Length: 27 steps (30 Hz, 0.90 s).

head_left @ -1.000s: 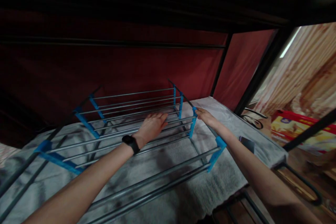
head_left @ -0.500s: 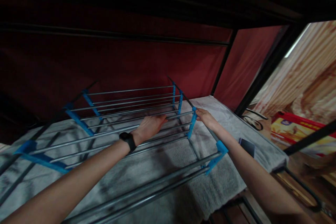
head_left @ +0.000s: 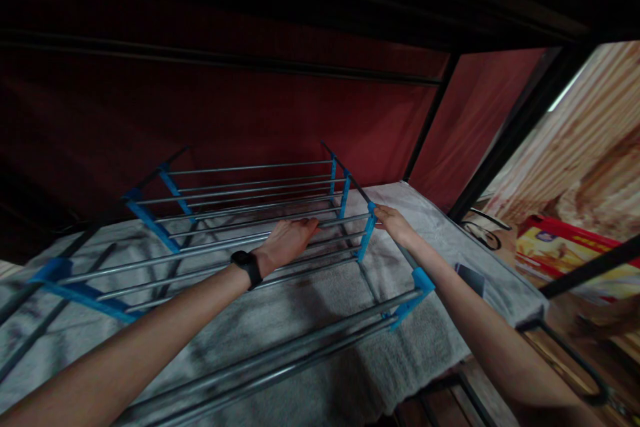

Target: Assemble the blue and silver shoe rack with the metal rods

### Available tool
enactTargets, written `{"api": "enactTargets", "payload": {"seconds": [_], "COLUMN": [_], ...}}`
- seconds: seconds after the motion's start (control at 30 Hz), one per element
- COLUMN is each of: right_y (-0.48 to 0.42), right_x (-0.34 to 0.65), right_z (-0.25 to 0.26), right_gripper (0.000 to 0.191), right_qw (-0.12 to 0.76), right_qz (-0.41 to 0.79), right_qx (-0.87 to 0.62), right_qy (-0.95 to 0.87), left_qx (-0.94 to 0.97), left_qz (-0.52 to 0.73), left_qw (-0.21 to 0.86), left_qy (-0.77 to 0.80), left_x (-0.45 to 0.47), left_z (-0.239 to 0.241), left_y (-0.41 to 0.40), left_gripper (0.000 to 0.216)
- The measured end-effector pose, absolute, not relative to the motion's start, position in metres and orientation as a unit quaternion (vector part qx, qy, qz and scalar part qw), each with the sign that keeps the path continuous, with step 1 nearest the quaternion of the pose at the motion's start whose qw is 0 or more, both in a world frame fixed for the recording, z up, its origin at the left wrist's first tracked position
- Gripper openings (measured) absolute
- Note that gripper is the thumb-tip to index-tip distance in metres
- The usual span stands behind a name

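Note:
A shoe rack (head_left: 250, 188) of grey metal tubes and blue plastic brackets lies across a pale grey blanket (head_left: 430, 360). My left hand (head_left: 290, 240), with a black watch on its wrist, has its fingers curled over one of the tubes near the middle right of the rack. At the rack's right side, my right hand (head_left: 394, 224) grips the frame by a blue bracket (head_left: 367, 238); its fingertips are partly hidden behind the joint. Another blue bracket (head_left: 417, 293) sits nearer to me, below my right forearm. More brackets (head_left: 153, 223) hold the tubes at the left.
A dark red cloth (head_left: 240, 113) hangs behind the rack, with black bed-frame bars (head_left: 430, 120) around it. On the blanket's right lies a small dark flat object (head_left: 470, 277). Beyond the edge are a red and yellow box (head_left: 570, 250) and a black cable (head_left: 483, 233).
The rack's left end appears slightly higher and further right in the view. Both hands keep their places on the rack.

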State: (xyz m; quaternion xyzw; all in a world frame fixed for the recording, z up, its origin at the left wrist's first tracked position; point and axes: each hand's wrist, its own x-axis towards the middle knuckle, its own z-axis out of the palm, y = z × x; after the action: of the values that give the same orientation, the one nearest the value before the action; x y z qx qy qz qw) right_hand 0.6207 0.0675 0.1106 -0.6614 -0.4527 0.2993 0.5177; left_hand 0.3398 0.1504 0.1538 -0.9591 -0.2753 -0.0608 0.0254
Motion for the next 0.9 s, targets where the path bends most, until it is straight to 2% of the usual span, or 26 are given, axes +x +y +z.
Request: {"api": "enactTargets", "payload": {"seconds": [0.9], "right_y": [0.0696], "right_x": [0.6223], "right_z": [0.1071], "right_gripper": [0.050], "right_qw": [0.517], "right_qz": [0.296], "right_qx": [-0.669], "right_qy": [-0.445], "left_qx": [-0.960], "left_qz": [-0.049], "left_qw": [0.038], "left_qy": [-0.273], "left_x": [0.3391], "left_z": [0.1501], "left_y": [0.1517], "left_gripper": [0.041]}}
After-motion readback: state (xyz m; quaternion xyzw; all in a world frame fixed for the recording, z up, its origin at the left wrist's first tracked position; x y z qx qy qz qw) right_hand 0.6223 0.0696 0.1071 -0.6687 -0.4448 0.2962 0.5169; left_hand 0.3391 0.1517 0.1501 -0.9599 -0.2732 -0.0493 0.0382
